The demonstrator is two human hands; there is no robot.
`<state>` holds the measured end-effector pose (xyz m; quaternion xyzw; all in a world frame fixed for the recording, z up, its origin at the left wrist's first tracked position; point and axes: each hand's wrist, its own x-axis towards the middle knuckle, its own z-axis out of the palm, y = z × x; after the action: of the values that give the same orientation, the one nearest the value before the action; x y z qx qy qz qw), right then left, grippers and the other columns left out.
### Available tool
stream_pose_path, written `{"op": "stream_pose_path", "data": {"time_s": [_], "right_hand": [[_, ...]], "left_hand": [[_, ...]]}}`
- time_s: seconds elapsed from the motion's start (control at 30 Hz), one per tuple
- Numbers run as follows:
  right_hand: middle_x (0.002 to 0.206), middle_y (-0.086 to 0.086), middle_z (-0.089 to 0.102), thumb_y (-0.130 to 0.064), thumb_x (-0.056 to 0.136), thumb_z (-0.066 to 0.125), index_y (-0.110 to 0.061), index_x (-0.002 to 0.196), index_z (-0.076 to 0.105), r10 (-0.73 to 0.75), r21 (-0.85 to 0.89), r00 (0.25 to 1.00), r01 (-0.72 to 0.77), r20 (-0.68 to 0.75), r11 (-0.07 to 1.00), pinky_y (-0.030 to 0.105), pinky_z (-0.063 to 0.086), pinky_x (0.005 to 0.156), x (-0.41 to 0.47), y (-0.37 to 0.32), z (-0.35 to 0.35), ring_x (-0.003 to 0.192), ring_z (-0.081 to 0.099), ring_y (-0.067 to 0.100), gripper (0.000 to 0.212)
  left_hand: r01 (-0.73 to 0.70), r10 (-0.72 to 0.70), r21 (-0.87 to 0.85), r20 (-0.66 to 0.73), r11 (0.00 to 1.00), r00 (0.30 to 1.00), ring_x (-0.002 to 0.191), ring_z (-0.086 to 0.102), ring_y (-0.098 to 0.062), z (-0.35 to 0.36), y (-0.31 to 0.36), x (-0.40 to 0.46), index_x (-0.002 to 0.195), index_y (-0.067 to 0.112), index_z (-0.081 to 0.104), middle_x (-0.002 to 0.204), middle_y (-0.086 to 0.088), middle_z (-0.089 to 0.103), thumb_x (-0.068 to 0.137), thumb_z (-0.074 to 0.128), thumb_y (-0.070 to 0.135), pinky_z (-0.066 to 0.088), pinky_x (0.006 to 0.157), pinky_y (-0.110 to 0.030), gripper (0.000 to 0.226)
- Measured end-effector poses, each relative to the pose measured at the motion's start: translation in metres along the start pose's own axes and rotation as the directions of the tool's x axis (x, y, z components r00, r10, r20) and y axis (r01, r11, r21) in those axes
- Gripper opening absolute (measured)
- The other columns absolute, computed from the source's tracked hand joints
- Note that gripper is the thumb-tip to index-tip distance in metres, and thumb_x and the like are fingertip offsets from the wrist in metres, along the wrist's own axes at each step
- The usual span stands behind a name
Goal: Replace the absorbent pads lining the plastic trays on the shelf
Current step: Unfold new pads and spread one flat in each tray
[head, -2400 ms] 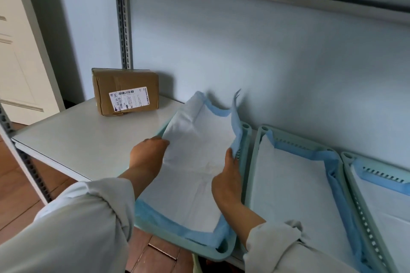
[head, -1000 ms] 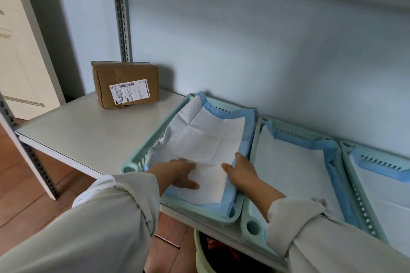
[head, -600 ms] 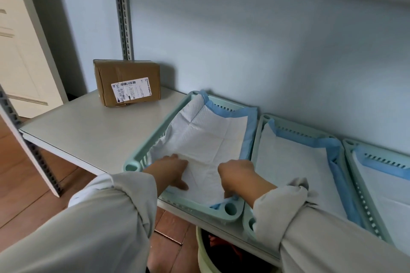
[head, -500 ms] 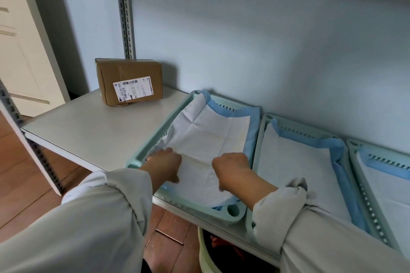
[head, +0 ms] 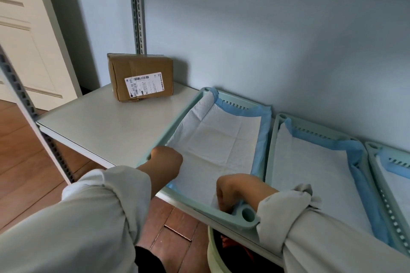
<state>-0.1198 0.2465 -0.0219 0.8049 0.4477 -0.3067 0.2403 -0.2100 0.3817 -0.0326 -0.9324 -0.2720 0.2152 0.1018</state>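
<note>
The left mint-green plastic tray [head: 192,106] sits on the shelf, lined with a white absorbent pad [head: 224,139] with blue edging. My left hand [head: 166,160] is at the tray's near-left corner, fingers curled down onto the pad's edge and hidden behind the knuckles. At the near-right corner my right hand [head: 229,190] curls its fingers round the pad's bunched near edge. The middle tray [head: 274,137] holds its own flat pad [head: 310,179]. A third lined tray [head: 372,147] shows at the far right.
A taped cardboard box [head: 142,77] stands at the back left of the grey shelf [head: 99,122]. Slotted uprights rise at the rear [head: 137,6] and front left [head: 26,99]. A pale green bin [head: 213,252] sits below the shelf over wooden floor.
The pad was held up over the left tray, then laid into it. Both hands have since moved apart from the pad's middle to the tray's two near corners.
</note>
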Motion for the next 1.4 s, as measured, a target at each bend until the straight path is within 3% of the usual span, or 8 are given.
{"op": "stream_pose_path", "data": {"time_s": [0.27, 0.47, 0.6, 0.7, 0.8, 0.97, 1.27, 1.4], "right_hand": [[0.127, 0.007, 0.057, -0.050, 0.083, 0.065, -0.012, 0.126, 0.051, 0.064, -0.288, 0.996, -0.079, -0.063, 0.954, 0.040, 0.042, 0.092, -0.008, -0.001, -0.006, 0.116, 0.055, 0.029, 0.060], [0.145, 0.011, 0.037, -0.035, 0.090, 0.059, -0.018, 0.143, 0.033, -0.044, 0.227, 0.903, 0.155, -0.428, 0.961, 0.039, 0.038, 0.104, 0.019, -0.009, -0.015, 0.131, 0.040, 0.030, 0.062], [0.158, 0.010, -0.018, -0.064, 0.085, 0.049, -0.025, 0.151, -0.013, 0.013, 0.276, 0.969, 0.058, -0.247, 0.959, 0.047, 0.006, 0.119, 0.036, 0.003, 0.008, 0.147, -0.010, 0.033, 0.099], [0.155, 0.017, -0.025, -0.080, 0.076, 0.040, -0.019, 0.148, -0.023, 0.258, 0.331, 0.956, -0.200, -0.141, 0.922, 0.047, 0.002, 0.118, 0.036, 0.018, 0.018, 0.144, -0.015, 0.039, 0.114], [0.155, 0.020, -0.022, -0.076, 0.079, 0.043, -0.009, 0.148, -0.022, 0.291, 0.301, 0.952, -0.251, -0.093, 0.920, 0.047, 0.005, 0.118, 0.039, 0.017, 0.011, 0.145, -0.011, 0.039, 0.115], [0.158, 0.006, -0.020, -0.048, 0.097, 0.039, -0.022, 0.151, -0.014, 0.051, 0.292, 0.956, 0.037, -0.289, 0.956, 0.045, 0.005, 0.119, 0.057, 0.012, -0.020, 0.147, -0.012, 0.026, 0.080], [0.161, 0.005, 0.003, -0.049, 0.098, 0.037, -0.020, 0.153, 0.005, 0.117, 0.305, 0.916, 0.006, -0.384, 0.952, 0.042, 0.018, 0.118, 0.086, 0.038, -0.039, 0.148, 0.007, 0.024, 0.070], [0.161, 0.003, -0.002, -0.044, 0.100, 0.034, -0.024, 0.153, 0.002, 0.081, 0.253, 0.887, 0.041, -0.454, 0.967, 0.042, 0.013, 0.120, 0.099, 0.043, -0.045, 0.149, 0.000, 0.023, 0.065]], "left_hand": [[-0.076, 0.064, 0.064, 0.161, 0.995, 0.985, 0.115, 0.058, -0.030, 0.003, -0.004, 0.005, 0.124, 0.008, 0.059, 0.126, -0.013, 0.057, 0.082, 0.066, 0.012, 0.047, 0.098, -0.037, 0.043], [-0.104, 0.039, -0.277, -0.232, 0.955, 0.972, 0.128, 0.041, -0.032, -0.002, 0.020, 0.027, 0.133, 0.010, 0.042, 0.137, -0.014, 0.039, 0.093, 0.046, 0.013, 0.041, 0.099, -0.041, 0.040], [0.005, -0.009, -0.511, -0.006, 0.859, 1.000, 0.141, 0.022, -0.035, 0.012, 0.009, 0.053, 0.146, 0.008, 0.019, 0.151, -0.020, 0.015, 0.082, 0.068, 0.038, 0.029, 0.114, -0.042, 0.086], [0.010, 0.039, -0.486, 0.091, 0.874, 0.995, 0.142, 0.020, -0.033, 0.008, 0.001, 0.061, 0.148, 0.006, 0.014, 0.152, -0.018, 0.013, 0.068, 0.077, 0.050, 0.024, 0.117, -0.036, 0.112], [0.010, 0.039, -0.401, 0.115, 0.916, 0.993, 0.139, 0.028, -0.033, -0.001, 0.004, 0.064, 0.146, 0.007, 0.024, 0.150, -0.018, 0.023, 0.070, 0.073, 0.056, 0.027, 0.115, -0.037, 0.102], [-0.154, 0.036, -0.416, -0.279, 0.896, 0.960, 0.132, 0.038, -0.029, -0.014, 0.012, 0.087, 0.132, 0.012, 0.045, 0.140, -0.013, 0.041, 0.094, 0.050, 0.024, 0.036, 0.108, -0.039, 0.040], [-0.118, -0.038, -0.488, -0.298, 0.865, 0.954, 0.135, 0.035, -0.030, -0.015, 0.011, 0.132, 0.136, 0.010, 0.041, 0.145, -0.014, 0.034, 0.092, 0.054, 0.025, 0.032, 0.110, -0.038, 0.048], [-0.288, 0.147, -0.349, -0.378, 0.892, 0.914, 0.147, 0.010, -0.026, -0.027, 0.014, 0.145, 0.149, 0.014, 0.024, 0.158, -0.013, 0.010, 0.094, 0.053, 0.030, 0.017, 0.119, -0.039, 0.064]]}}
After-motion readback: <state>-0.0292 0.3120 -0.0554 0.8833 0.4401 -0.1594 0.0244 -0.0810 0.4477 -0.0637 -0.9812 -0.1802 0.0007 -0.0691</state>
